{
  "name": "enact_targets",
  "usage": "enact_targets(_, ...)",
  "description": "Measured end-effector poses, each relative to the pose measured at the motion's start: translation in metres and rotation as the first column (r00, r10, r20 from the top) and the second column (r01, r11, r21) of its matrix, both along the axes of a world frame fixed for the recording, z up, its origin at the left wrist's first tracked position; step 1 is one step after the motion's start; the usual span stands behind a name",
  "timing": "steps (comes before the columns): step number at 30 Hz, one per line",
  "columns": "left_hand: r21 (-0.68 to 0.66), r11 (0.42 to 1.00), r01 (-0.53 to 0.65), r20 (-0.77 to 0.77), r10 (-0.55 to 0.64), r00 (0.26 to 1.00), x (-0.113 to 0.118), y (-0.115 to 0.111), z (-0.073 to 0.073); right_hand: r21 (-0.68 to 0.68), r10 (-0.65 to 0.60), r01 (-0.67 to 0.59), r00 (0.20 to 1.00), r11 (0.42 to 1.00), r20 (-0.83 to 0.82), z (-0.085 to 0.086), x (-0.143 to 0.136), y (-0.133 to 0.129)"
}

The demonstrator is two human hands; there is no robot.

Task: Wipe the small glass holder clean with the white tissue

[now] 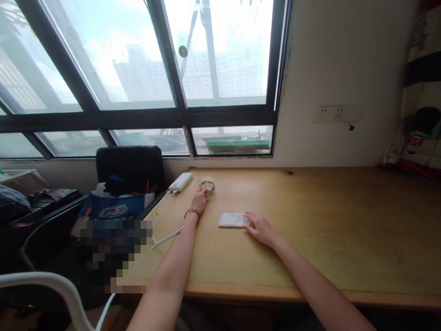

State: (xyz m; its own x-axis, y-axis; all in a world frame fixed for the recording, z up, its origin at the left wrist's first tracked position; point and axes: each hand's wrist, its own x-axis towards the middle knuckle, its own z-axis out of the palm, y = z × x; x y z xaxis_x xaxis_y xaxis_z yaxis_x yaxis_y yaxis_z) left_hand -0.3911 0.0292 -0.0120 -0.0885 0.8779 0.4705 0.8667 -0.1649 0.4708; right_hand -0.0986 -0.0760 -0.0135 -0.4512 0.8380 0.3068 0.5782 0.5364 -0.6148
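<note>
The left hand (200,198) reaches out along the left part of a wooden desk (330,230), its fingers drawn together on the near side of a small round thing (210,187) — perhaps a coil of thin wire or a glass dish, too blurred to say which. A dark band (192,212) circles that wrist.

Nearer the desk's front edge, the right hand (261,228) is partly open — fingers and thumb parted, touching the right end of a flat white packet (230,219). Whether it grips the packet cannot be told. The packet lies on the desk, its long side running left to right, with the round thing beyond it and to the left.

Just left of the round thing, near the desk's left edge, lies a white power bank (181,182) with a cable plugged into its near end. A black chair (129,163) stands to the left, a blue bag (115,207) in front of its back. Behind is a dark-framed window (177,115), with a wall socket (331,113) further right.
</note>
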Motion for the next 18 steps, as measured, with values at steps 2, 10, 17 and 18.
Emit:
enact_targets(2, 0.004, 1.000, 0.026, -0.021, -0.026, 0.999, -0.002, 0.002, -0.003, 0.008, 0.005, -0.006, 1.000, 1.000, 0.007, -0.001, -0.001, 0.000)
enact_targets(10, -0.007, 1.000, 0.023, -0.012, -0.023, 1.000, -0.011, 0.012, -0.016, 0.013, 0.015, -0.015, 1.000, 1.000, 0.016, -0.004, 0.001, 0.001)
enact_targets(17, 0.005, 1.000, -0.014, -0.020, 0.014, 1.000, -0.014, 0.017, -0.023, 0.029, 0.031, -0.032, 0.999, 0.999, 0.019, -0.006, 0.001, 0.001)
enact_targets(18, 0.004, 1.000, -0.018, -0.022, 0.018, 1.000, -0.015, 0.018, -0.023, 0.033, 0.039, -0.040, 0.999, 0.999, 0.018, -0.006, 0.001, 0.001)
